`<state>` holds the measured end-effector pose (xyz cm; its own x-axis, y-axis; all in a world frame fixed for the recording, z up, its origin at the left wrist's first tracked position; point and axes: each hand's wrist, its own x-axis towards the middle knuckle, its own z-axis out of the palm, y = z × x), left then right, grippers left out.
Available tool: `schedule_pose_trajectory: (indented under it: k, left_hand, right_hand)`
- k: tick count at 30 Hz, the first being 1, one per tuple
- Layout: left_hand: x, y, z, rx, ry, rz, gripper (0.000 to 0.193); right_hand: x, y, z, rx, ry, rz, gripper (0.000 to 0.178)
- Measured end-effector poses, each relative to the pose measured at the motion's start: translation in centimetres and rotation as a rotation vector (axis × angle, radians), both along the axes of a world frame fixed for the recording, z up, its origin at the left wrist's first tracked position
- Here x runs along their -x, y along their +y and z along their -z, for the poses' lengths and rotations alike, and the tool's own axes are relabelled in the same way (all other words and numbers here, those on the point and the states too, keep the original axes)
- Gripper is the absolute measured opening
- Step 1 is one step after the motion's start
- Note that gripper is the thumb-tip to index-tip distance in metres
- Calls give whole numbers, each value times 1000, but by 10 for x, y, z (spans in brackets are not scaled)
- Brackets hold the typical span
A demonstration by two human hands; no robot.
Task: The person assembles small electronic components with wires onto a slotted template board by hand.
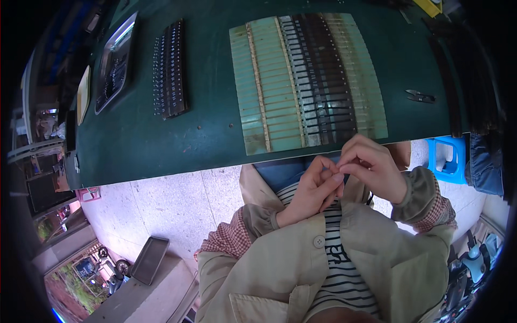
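Observation:
My left hand [311,189] and my right hand [376,168] meet just off the front edge of the table, fingertips together. Both are closed in a pinch, and whatever they hold is too small or hidden to make out. Beyond them lies a pale green ribbed board [274,91], its near edge close to my right hand. Dark strips [329,81] with rows of small metallic parts lie side by side across its right half. A smaller set of dark strips [175,70], with small pins along one side, rests on the table further left.
A metal tray [131,33] with small dark parts sits at the table's left. Small snips [420,97] lie right of the board, near long dark strips [446,86]. A blue stool [456,175] stands below the right side. Another tray [151,259] rests on a ledge at lower left.

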<state>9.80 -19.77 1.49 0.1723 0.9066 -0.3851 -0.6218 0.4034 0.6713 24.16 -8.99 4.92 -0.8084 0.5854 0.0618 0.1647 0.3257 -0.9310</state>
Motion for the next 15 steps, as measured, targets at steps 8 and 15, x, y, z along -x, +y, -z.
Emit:
schedule_pose_trajectory:
  k: [8,15]
  left_hand:
    - [15,-10,-12,35,-18,135,17]
    - [33,2,-32,-214,117,399,23]
  right_hand:
    - [41,152,-68,-503,258,494,4]
    - [102,279,-23,-429,94,241,9]
